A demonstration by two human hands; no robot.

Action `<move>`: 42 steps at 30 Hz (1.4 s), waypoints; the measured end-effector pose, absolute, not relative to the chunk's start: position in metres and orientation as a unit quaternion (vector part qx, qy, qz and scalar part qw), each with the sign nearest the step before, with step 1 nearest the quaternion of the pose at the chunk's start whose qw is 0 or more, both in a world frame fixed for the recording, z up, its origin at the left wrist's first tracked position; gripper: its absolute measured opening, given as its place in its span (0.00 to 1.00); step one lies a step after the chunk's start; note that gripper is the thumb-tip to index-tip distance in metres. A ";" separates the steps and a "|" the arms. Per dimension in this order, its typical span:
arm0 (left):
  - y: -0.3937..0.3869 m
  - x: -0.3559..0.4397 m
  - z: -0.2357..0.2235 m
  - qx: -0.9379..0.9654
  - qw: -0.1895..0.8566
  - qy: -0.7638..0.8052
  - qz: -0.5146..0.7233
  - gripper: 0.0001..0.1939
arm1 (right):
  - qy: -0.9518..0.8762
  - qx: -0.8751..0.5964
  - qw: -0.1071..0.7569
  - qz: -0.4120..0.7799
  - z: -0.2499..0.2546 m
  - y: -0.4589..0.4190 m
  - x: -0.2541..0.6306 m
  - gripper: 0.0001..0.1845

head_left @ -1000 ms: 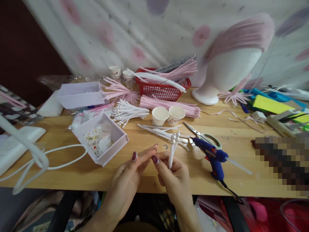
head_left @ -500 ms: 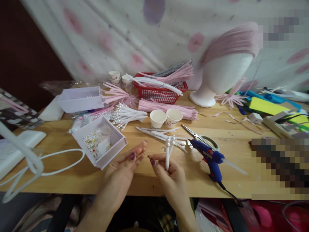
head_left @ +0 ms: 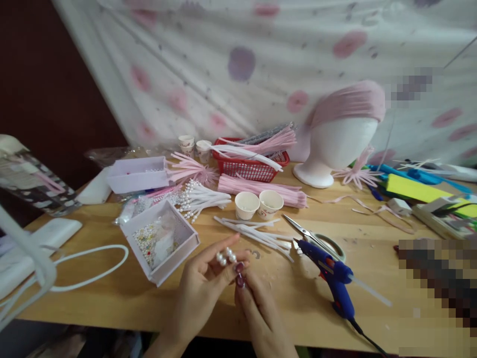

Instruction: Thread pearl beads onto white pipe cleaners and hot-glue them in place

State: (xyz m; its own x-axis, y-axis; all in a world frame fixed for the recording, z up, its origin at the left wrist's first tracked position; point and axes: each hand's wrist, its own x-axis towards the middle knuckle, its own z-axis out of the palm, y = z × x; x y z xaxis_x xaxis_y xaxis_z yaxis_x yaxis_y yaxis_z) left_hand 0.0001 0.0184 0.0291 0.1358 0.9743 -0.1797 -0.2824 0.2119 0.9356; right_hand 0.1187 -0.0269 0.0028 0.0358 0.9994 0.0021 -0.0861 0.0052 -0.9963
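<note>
With left hand (head_left: 203, 288) and right hand (head_left: 257, 304), we pinch the glossy white, round-beaded cluster (head_left: 231, 256) by its base, presumably exposing its tips.

Craft workspace (glue gun (head_left: 331, 271), scissors (head_left: 309, 234))

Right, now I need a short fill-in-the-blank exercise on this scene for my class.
The pearls at the left hand are coloured ____.
In front of the pink bundle stand ____ paper cups.
The body of the glue gun is ____.
The plastic basket is coloured ____.

Missing words: white; two; blue; red.
</note>
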 end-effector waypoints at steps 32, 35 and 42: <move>0.064 -0.009 0.039 0.784 0.242 0.433 0.374 0.12 | -0.692 -0.685 0.222 0.038 0.008 0.050 0.183 0.12; 0.067 0.001 0.019 0.784 0.233 0.456 0.351 0.19 | -0.691 -0.675 0.255 0.029 0.012 0.044 0.183 0.12; 0.077 0.000 0.018 0.780 0.230 0.476 0.335 0.22 | -0.721 -0.619 0.311 0.036 0.014 0.040 0.181 0.13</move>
